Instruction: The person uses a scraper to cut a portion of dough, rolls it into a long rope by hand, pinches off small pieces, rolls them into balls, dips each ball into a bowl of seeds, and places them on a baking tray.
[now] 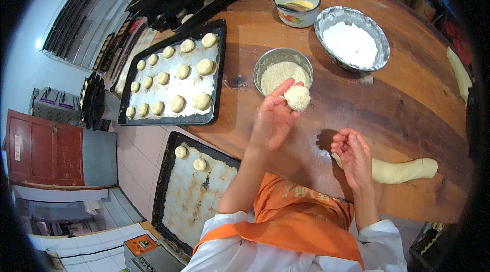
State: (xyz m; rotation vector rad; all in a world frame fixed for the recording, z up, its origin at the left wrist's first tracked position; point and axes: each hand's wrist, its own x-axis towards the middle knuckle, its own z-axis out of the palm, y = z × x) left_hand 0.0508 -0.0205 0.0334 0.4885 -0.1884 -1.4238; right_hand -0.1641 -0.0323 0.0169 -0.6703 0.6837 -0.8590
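My left hand (pixel 278 113) holds a round dough piece coated in sesame seeds (pixel 297 98) on its fingertips, over the near rim of a metal bowl of sesame seeds (pixel 283 74). My right hand (pixel 352 153) is half curled above the left end of a thick dough roll (pixel 405 171) and holds nothing that I can see; its palm side faces up. Beyond the bowl stand an enamel pot of yellow liquid (pixel 296 7) and a larger bowl of white powder (pixel 351 42). Rows of round dough pieces lie on a lined baking tray (pixel 219 80) at the left.
A lower baking tray (pixel 199 199) beside the table's near left edge bears two dough rounds. Stacked dark trays (pixel 199 0) stand at the back left. Another dough strip (pixel 459 74) lies at the far right of the wooden table (pixel 413 118).
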